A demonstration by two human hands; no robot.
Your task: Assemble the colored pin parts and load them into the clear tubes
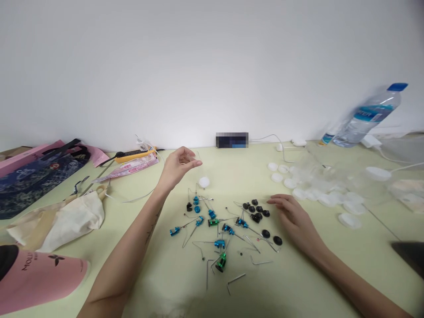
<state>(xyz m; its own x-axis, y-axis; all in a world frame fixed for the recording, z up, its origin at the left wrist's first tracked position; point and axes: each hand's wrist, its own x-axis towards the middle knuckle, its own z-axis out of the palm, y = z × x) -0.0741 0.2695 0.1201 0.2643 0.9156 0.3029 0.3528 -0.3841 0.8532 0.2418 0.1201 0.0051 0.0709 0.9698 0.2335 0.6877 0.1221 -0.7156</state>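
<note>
My left hand point(180, 163) is raised above the far part of the table, its thumb and fingers closed on a clear plastic piece point(198, 155) that barely shows. Just below that hand lies a round white lid point(204, 182). My right hand point(293, 218) rests on the table with fingers stretched out and nothing in them. Beside its fingertips sit several black round knobs point(259, 209). Between my arms are scattered small blue metal parts with thin bent wires point(219, 244), green ones point(221, 262), and L-shaped hex keys point(236, 279).
Several white lids and clear containers point(326, 198) spread over the right side. A water bottle point(367, 117) leans at the back right. A pink cup point(49, 280), a cream cloth pouch point(73, 218) and a yellow-edged device point(135, 154) occupy the left. A white wall bounds the back.
</note>
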